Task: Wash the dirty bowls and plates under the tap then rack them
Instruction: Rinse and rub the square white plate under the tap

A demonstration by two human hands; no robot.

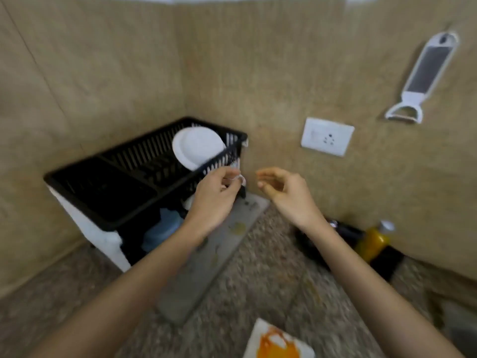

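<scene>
Motion blur across the whole frame, so fine detail is soft.

- Black dish rack (103, 187) sits in the wall corner, centre left of frame, on a white base (103, 233).
- White plates (198, 147) stand on edge in the rack's right section, leaning against each other. The count is unclear, at least two.
- Dirty plate (277, 341) is at the bottom centre edge, cut off by the frame. It is white and square-cornered with an orange smear, lies flat on the speckled counter (258, 293), and neither hand touches it.
- Left hand (215, 196) is at the rack's near right corner with its fingers curled and the thumb meeting the fingertips around a small white bit (241, 179). Cannot tell whether it grips that bit or whether the bit belongs to the rack.
- Right hand (282, 193) is just right of the left one, in the air, palm turned inward. Its fingers are loosely curled and apart, with nothing in them.
- Grey mat (206, 267) runs from the rack toward the bottom centre and has yellowish stains on it.
- A blue container (161, 228) sits under the rack.
- On the wall: a white socket (327, 136) right of centre, and a white grater-peeler (426, 73) hanging in the upper right.
- Yellow bottle (373, 241) stands at the wall on the right, beside dark items too blurred to identify.
</scene>
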